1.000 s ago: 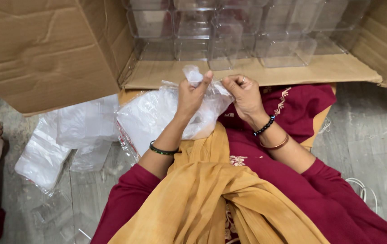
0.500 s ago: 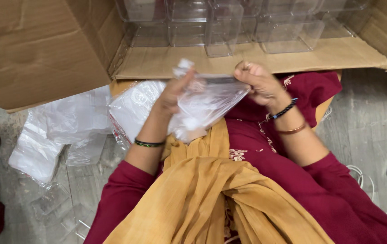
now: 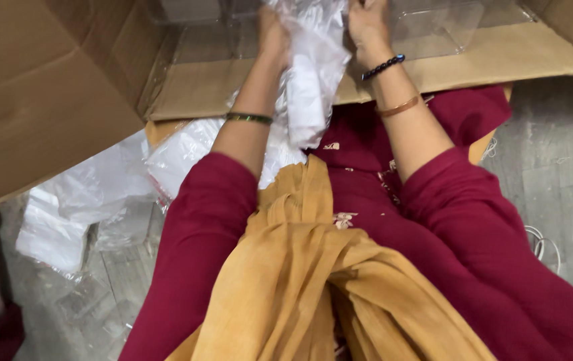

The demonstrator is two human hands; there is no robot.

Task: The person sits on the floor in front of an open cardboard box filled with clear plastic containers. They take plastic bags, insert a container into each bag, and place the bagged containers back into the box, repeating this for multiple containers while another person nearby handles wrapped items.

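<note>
fingertips cropped, clear plastic bag (image 3: 313, 73) bunched

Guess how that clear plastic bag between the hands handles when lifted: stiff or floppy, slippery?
Probably floppy: the clear plastic bag hangs crumpled and folded below the left hand and right hand. Likely very light, since the thin film drapes without pulling taut. Its glossy sheen suggests it could slide in a loose grip, so pinching a bunched fold seems safer.

A plastic bag (image 3: 313, 73) hangs between the left hand (image 3: 272, 33) and right hand (image 3: 369, 23), over the flap of a cardboard box (image 3: 500, 63) ahead; more bags (image 3: 86, 207) lie on the floor (image 3: 554, 174) to the left
</note>
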